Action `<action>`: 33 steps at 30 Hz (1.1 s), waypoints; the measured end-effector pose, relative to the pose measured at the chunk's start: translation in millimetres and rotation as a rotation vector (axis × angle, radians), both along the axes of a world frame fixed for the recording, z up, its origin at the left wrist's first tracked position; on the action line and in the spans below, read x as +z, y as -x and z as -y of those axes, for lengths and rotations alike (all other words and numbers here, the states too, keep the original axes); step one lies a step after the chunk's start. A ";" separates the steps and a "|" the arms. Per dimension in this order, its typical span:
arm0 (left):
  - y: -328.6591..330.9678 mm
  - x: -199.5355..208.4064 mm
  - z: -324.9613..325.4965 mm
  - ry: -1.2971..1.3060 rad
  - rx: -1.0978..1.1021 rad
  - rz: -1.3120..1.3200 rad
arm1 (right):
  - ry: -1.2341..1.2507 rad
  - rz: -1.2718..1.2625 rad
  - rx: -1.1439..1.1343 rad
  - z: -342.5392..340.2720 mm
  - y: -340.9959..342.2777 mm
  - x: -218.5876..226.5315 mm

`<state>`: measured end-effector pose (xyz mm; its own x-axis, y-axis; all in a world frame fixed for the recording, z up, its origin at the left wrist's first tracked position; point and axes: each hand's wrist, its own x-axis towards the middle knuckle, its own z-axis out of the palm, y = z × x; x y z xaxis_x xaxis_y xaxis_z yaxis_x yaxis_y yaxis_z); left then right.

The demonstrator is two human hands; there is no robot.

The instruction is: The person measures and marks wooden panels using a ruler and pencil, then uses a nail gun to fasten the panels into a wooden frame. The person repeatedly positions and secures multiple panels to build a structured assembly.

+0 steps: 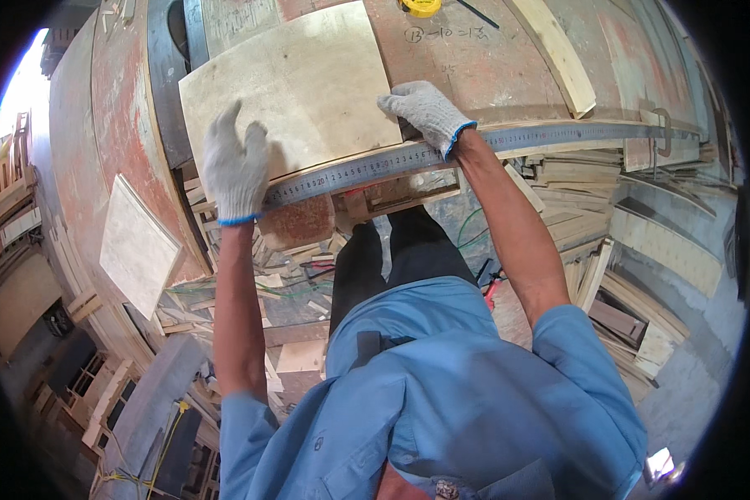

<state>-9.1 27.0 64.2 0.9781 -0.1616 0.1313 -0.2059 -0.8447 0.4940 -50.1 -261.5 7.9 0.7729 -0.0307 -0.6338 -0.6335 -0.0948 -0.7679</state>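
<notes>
A pale plywood panel point(300, 87) lies on the workbench, its near edge alongside a long steel ruler point(342, 173) set along the bench front. My left hand point(235, 162), in a grey-white knit glove with a blue cuff, is over the panel's near left corner, fingers and thumb apart. At the panel's right edge, near its front corner, my right hand point(426, 112) wears a matching glove. Its fingers stretch out to the left and their tips meet the panel edge; its underside is hidden.
A yellow tape measure point(421, 7) and a dark thin stick point(478, 13) lie at the back. A wooden strip point(552, 54) rests at the right, by a clamp point(662, 132) at the ruler's end. Another board point(139, 246) sits left; wood offcuts point(579, 179) pile below the bench.
</notes>
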 end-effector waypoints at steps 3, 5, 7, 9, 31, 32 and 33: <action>-34.5 -11.2 26.5 -0.020 -0.123 0.089 | -0.007 0.017 -0.001 -1.5 -0.3 -0.1; -56.6 -18.6 42.7 0.006 -0.199 0.115 | 0.005 0.022 0.036 -0.1 -1.5 -3.8; -70.9 -29.1 58.9 -0.043 -0.212 0.109 | -0.002 0.006 0.040 -0.1 -0.9 -4.9; -84.3 -40.5 69.2 -0.090 -0.242 0.141 | 0.009 -0.003 0.038 1.2 -1.5 -4.7; -106.4 -90.4 76.6 -0.207 -0.203 0.371 | 0.592 0.327 0.215 1.2 10.6 7.6; -106.4 -89.7 76.6 -0.205 -0.204 0.367 | 0.564 0.312 0.203 1.5 13.4 10.0; -106.9 -89.1 76.8 -0.203 -0.205 0.362 | 0.537 0.297 0.192 0.7 16.1 12.4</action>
<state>97.8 -49.8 -24.9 0.8200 -0.4051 0.4044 -0.5079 -0.8407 0.1877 -66.2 -262.2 20.3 0.9363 -0.1277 -0.3271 -0.3348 -0.6054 -0.7221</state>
